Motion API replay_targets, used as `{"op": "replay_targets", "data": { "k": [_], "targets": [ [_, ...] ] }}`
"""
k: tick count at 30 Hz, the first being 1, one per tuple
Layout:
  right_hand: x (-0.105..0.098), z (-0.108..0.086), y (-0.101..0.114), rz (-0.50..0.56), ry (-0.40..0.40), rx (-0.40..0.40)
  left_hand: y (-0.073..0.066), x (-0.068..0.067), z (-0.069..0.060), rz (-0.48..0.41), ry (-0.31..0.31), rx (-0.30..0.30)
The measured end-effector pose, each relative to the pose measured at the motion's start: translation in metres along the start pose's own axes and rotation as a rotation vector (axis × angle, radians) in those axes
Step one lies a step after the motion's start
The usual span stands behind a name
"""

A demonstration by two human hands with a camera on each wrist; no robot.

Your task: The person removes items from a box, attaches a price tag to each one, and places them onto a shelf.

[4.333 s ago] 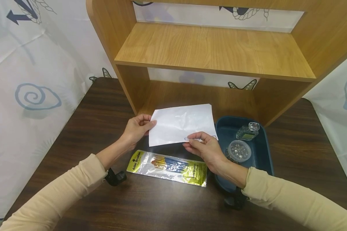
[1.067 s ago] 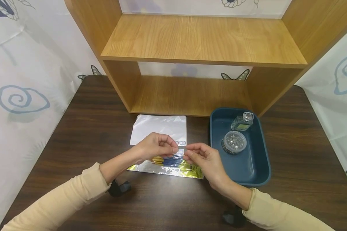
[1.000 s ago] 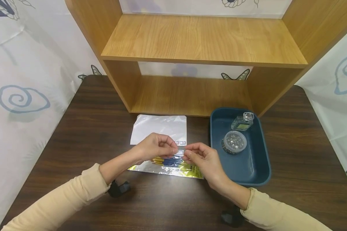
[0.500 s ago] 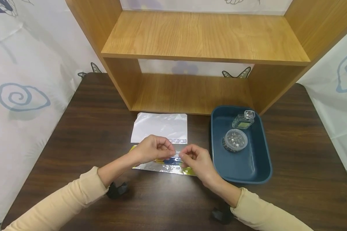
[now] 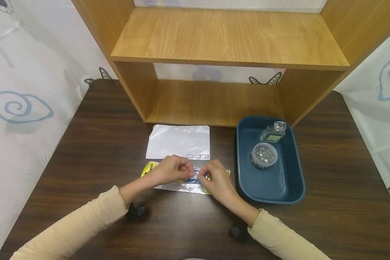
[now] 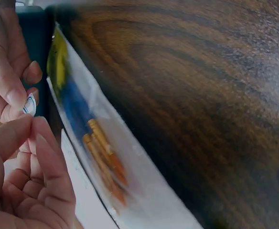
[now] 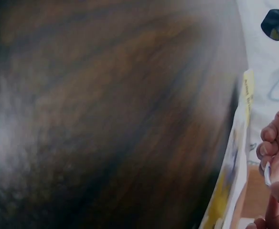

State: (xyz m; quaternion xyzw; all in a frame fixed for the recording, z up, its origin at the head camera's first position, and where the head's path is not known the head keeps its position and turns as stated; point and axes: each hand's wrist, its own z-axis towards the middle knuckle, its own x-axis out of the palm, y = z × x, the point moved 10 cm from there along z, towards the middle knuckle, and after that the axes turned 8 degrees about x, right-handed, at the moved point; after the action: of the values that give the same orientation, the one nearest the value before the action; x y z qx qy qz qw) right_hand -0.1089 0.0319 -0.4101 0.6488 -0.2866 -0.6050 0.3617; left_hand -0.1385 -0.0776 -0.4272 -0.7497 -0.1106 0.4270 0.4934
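A small white sticker label with a blue border (image 6: 29, 105) is pinched between the fingertips of both hands. My left hand (image 5: 171, 169) holds one end with thumb and forefinger; my right hand (image 5: 217, 180) holds the other. Both are over a clear and yellow packet of artist brushes (image 5: 178, 186), which lies flat on the table. The hands hide part of its middle. Just behind the packet lies a white sheet (image 5: 178, 141) with three blue-bordered labels along its lower right edge. The right wrist view shows the label (image 7: 267, 174) edge-on, at the fingertips.
To the right stands a blue tray (image 5: 269, 193), holding a glass perfume bottle (image 5: 273, 132) and a round clear-lidded tub (image 5: 264, 155) of small metallic pieces. A wooden shelf unit (image 5: 227, 39) rises at the back of the dark wood table (image 5: 94, 144).
The white sheet, earlier held in both hands, now lies behind the brush packet. Both hands have come together with the small label and moved slightly down over the packet.
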Motion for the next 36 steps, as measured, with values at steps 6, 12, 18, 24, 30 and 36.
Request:
{"op": "replay_targets", "data": {
  "k": [6, 12, 18, 24, 30, 36],
  "targets": [
    [0.005, 0.002, -0.006, -0.067, 0.002, 0.004, 0.005, 0.002, 0.005, 0.130, -0.001, -0.037],
    [0.005, 0.004, -0.011, -0.113, -0.018, 0.021, 0.008, 0.004, 0.010, 0.197, -0.004, -0.081],
    [0.005, 0.005, -0.014, -0.116, -0.011, 0.032, 0.012, 0.005, 0.013, 0.212, -0.008, -0.105],
    [0.006, 0.005, -0.015, -0.125, -0.009, 0.035, 0.013, 0.006, 0.013, 0.219, 0.002, -0.109],
    [0.007, 0.006, -0.016, -0.156, -0.003, 0.037, 0.013, 0.008, 0.014, 0.227, 0.010, -0.109],
    [0.008, 0.006, -0.017, -0.191, -0.001, 0.043, 0.013, 0.009, 0.014, 0.229, 0.012, -0.107]
  ]
}}
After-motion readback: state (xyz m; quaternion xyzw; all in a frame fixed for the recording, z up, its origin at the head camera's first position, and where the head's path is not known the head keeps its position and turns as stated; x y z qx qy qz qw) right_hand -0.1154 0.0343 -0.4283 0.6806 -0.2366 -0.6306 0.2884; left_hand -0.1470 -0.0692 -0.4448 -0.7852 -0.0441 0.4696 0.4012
